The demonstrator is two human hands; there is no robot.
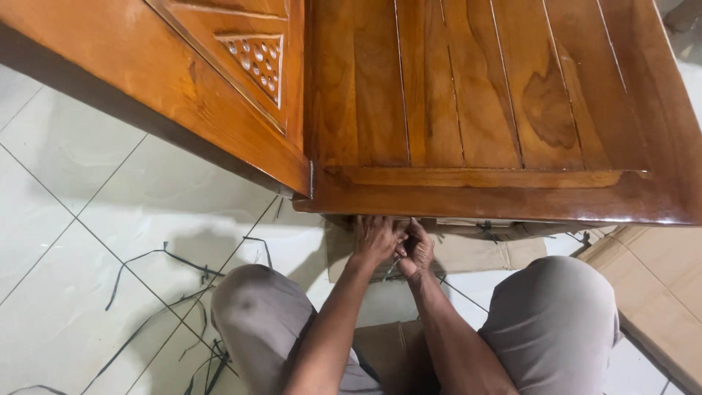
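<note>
One large piece of varnished golden-brown hardwood furniture, slatted on its broad face, stands on the pale tiled floor directly in front of my knees. A second panel, the carved and pierced wooden side, meets it at a corner on my left.

Handling, by my judgement: heavy, rigid, glossy and likely slick under bare skin; finish prone to scuffing. Best grasped under the thick bottom rail, palms up, not by the thin slats.

Appearance: warm orange-brown, strong dark grain, one knot-like swirl at right, raised frame around the slats.

My left hand and my right hand sit touching one another just under that rail's near edge. Fingers of both are curled closed around something small and thin, possibly a strip; I cannot tell what it is.

Beneath the piece: flattened brown cardboard sheets, running out to the right.

On the tiles at left: several loose black plastic packing straps, cut and scattered.
</note>
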